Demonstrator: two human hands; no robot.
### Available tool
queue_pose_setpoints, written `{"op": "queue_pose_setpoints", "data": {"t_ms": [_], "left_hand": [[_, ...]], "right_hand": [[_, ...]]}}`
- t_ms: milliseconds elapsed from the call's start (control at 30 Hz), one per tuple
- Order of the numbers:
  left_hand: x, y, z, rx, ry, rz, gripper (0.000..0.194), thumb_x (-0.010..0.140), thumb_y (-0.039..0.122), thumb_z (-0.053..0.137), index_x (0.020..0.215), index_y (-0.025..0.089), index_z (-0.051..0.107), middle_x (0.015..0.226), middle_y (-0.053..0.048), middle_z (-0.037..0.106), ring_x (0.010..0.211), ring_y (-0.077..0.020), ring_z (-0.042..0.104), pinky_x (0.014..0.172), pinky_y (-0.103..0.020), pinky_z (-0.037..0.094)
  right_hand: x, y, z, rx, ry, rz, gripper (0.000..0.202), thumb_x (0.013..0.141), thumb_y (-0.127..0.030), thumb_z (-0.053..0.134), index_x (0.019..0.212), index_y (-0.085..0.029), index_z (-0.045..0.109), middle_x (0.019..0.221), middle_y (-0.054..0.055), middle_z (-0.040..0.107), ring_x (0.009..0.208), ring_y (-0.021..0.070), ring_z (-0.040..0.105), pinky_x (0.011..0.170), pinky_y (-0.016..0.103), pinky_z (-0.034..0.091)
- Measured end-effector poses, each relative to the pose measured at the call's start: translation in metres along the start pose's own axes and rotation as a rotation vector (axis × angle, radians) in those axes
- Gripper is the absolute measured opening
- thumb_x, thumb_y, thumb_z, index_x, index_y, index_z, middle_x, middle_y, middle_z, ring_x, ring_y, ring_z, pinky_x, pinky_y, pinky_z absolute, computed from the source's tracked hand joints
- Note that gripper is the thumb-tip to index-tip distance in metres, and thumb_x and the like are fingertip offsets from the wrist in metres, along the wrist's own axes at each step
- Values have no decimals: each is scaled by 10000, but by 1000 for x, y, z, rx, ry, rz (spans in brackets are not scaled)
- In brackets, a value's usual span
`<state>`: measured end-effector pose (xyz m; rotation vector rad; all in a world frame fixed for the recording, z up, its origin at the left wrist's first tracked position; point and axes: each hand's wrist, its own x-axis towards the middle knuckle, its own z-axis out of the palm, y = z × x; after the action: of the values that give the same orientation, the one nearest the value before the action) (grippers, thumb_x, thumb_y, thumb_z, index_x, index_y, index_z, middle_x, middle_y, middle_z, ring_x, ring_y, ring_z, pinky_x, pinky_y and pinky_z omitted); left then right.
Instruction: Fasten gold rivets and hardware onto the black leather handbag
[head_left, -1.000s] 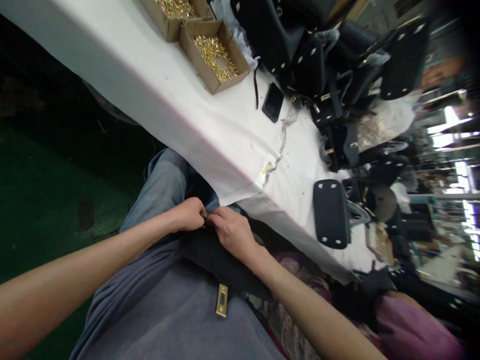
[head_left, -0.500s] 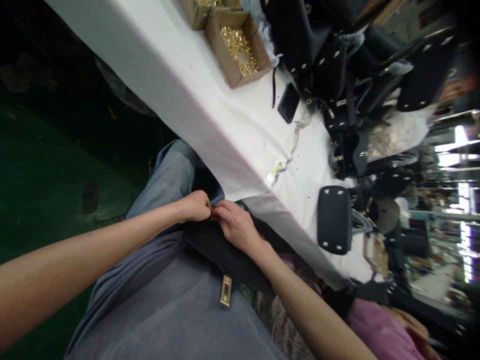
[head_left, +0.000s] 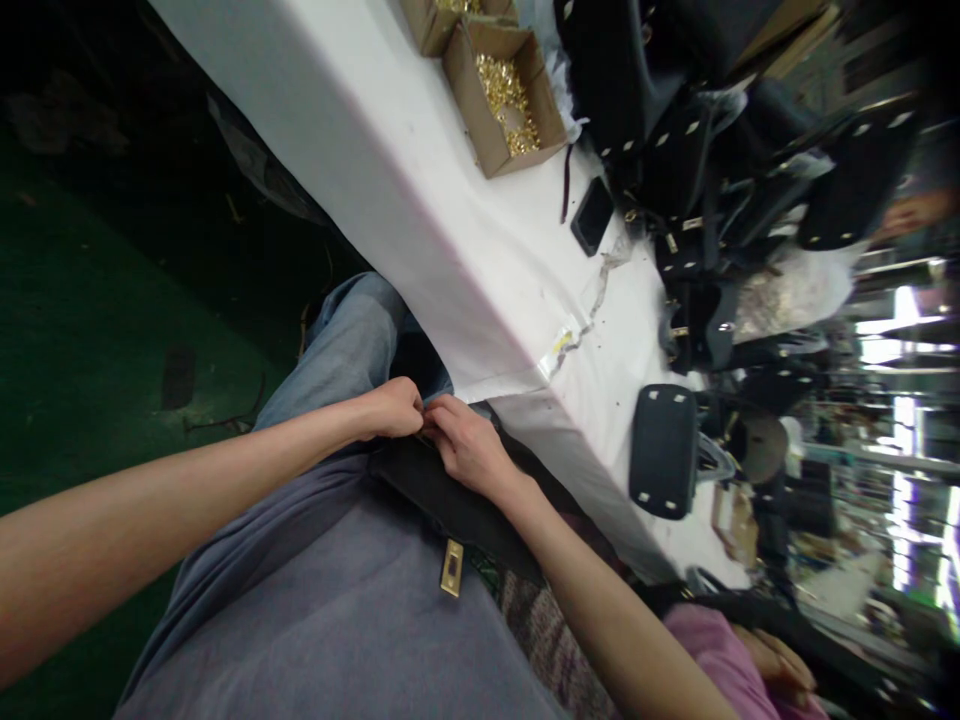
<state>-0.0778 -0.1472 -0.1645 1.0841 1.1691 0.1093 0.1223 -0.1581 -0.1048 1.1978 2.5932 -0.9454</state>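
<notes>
A black bag piece (head_left: 442, 490) lies across my lap, with a gold metal clasp plate (head_left: 451, 568) hanging from its lower edge. Both hands meet at the upper edge of this piece. My left hand (head_left: 399, 408) is closed in a fist, its fingertips hidden beside the other hand. My right hand (head_left: 466, 440) has its thumb and fingers pinched together right next to it. Whatever small part lies between the fingertips is too small and hidden to make out.
On the white-covered table (head_left: 480, 270) are a cardboard box of gold fittings (head_left: 510, 105), a black phone (head_left: 592, 216), and a black bag (head_left: 663, 452) on its side. Several black bags are heaped behind. At lower right, a person's pink sleeve (head_left: 709, 650) shows.
The view has shifted slightly, so the box and phone appear farther right and the pink sleeve farther left. Both hands keep nearly the same closed pose at the black piece.
</notes>
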Motion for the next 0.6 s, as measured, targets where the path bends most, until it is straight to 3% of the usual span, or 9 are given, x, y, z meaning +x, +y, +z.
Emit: {"op": "queue_pose_setpoints", "data": {"t_ms": [600], "left_hand": [[-7, -3, 1, -20, 2, 24, 129, 687, 152, 711, 790, 145, 789, 604, -22, 601, 560, -161, 504, 556, -293, 319]], "right_hand": [[-1, -3, 4, -1, 20, 1, 186, 1073, -140, 575, 1171, -262, 675, 1215, 78, 681, 1104, 242, 667, 909, 355, 577]]}}
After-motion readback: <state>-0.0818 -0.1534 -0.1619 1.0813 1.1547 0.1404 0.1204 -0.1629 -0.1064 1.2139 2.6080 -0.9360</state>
